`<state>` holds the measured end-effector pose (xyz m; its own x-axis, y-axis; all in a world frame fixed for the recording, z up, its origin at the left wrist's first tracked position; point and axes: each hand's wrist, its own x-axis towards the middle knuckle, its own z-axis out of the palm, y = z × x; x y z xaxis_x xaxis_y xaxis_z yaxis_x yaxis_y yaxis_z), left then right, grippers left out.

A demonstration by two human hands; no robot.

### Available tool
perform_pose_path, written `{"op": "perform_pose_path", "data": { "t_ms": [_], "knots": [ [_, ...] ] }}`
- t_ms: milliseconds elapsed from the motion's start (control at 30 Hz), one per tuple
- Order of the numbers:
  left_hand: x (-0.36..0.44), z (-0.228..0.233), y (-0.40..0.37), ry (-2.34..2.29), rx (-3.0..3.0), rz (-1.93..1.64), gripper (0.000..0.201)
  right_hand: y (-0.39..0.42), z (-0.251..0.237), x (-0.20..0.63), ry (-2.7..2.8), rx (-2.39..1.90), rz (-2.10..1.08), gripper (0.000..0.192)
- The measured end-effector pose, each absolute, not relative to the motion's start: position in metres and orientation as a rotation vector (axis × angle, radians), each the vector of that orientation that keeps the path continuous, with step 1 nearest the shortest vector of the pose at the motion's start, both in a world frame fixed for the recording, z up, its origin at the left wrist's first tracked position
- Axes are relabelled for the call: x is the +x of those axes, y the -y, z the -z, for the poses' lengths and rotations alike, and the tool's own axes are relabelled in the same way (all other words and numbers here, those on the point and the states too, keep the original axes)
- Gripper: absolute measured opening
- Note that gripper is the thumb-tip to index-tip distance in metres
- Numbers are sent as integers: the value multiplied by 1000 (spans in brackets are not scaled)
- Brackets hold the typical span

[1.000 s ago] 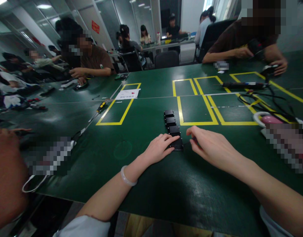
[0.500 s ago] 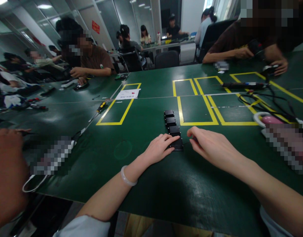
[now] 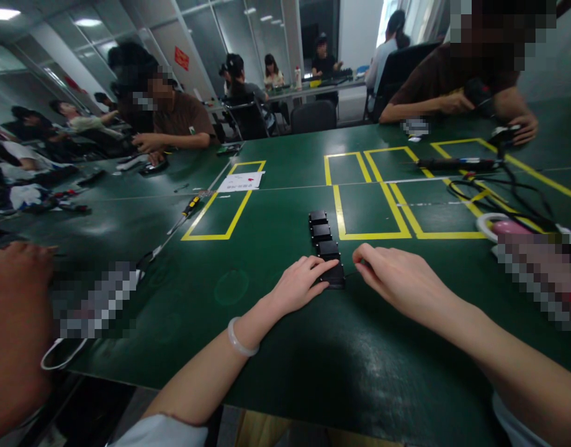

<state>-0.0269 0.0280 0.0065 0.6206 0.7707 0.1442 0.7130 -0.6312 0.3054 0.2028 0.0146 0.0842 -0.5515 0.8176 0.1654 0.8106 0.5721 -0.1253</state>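
Note:
Several small black boxes [image 3: 321,234] lie in a short row on the green table [image 3: 276,248], running away from me. My left hand [image 3: 299,285], with a pale bangle on the wrist, rests its fingers on the nearest black box [image 3: 336,277] and holds it down. My right hand [image 3: 397,279] is just right of that box, its thumb and forefinger pinched on a thin dark tool [image 3: 351,272] whose tip points at the box's right side. What the tool is cannot be made out.
Yellow tape rectangles [image 3: 373,211] mark the table beyond the boxes. A yellow-handled screwdriver [image 3: 191,205] and white paper [image 3: 239,181] lie left, black cables [image 3: 494,186] and a pink-and-white object [image 3: 499,225] right. Another person's hand [image 3: 15,298] is near left, and seated people work opposite.
The view has tilted slightly. Both my hands stay at the nearest black box with hardly any movement.

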Motion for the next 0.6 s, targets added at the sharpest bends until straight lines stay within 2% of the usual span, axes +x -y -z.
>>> {"op": "perform_pose_path", "data": {
  "t_ms": [167, 367, 600],
  "knots": [
    [-27, -7, -28, -1218, 2633, -385, 49, -13, -87, 203, 2590, -1334, -113, 15],
    [-27, -7, -28, -1224, 2638, -370, 49, -13, -89, 201, 2629, -1414, -74, 23],
    [-27, -5, -29, -1224, 2644, -370, 49, -13, -86, 203, 2572, -1332, -135, 13]
  ]
}}
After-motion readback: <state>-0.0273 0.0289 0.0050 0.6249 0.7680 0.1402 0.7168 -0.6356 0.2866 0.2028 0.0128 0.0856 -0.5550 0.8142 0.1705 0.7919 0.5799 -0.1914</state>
